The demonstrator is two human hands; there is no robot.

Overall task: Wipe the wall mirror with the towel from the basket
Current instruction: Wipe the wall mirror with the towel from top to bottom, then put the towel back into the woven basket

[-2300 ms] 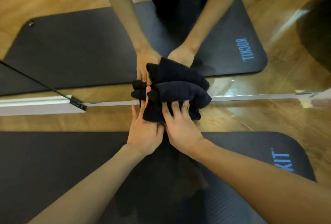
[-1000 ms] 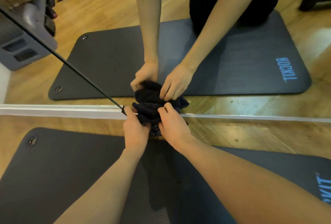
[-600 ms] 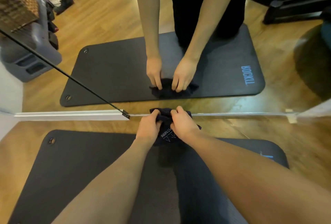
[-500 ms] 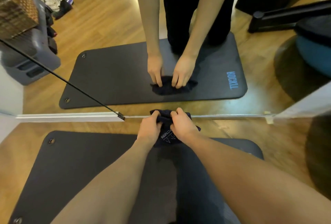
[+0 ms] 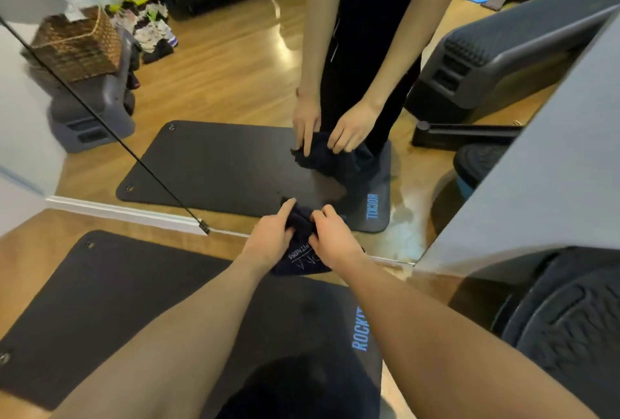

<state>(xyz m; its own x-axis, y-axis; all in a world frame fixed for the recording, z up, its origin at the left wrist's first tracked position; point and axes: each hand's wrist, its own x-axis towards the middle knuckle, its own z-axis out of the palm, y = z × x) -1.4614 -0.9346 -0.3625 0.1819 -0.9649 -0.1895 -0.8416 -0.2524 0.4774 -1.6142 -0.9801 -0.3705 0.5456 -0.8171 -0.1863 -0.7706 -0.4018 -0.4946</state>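
Bunching the dark navy towel (image 5: 302, 247) between both hands, the cloth is held low against the wall mirror (image 5: 235, 90), near the mirror's bottom edge and just above the floor. The left hand (image 5: 271, 237) is curled round the towel's left side with its fingertips toward the glass, and the right hand (image 5: 330, 237) is clamped on the right side, so each grip is closed on fabric rather than apart. The towel seems to be wadded this way to give a firm pad for pressing on the glass; whether it actually touches the mirror cannot be told. White printing is seen on the towel's hanging part, of which "FITNESS" can be read, upside down; the mark beside it is not legible.

Below the mirror, a black exercise mat (image 5: 117, 301) is spread on the wooden floor (image 5: 27, 241), with blue lettering of which "ROCKIT" appears readable; it is repeated reversed in the reflection. Reflected at the mirror's upper left, a wicker basket (image 5: 77, 43) is seen resting on a grey step platform (image 5: 97, 110).
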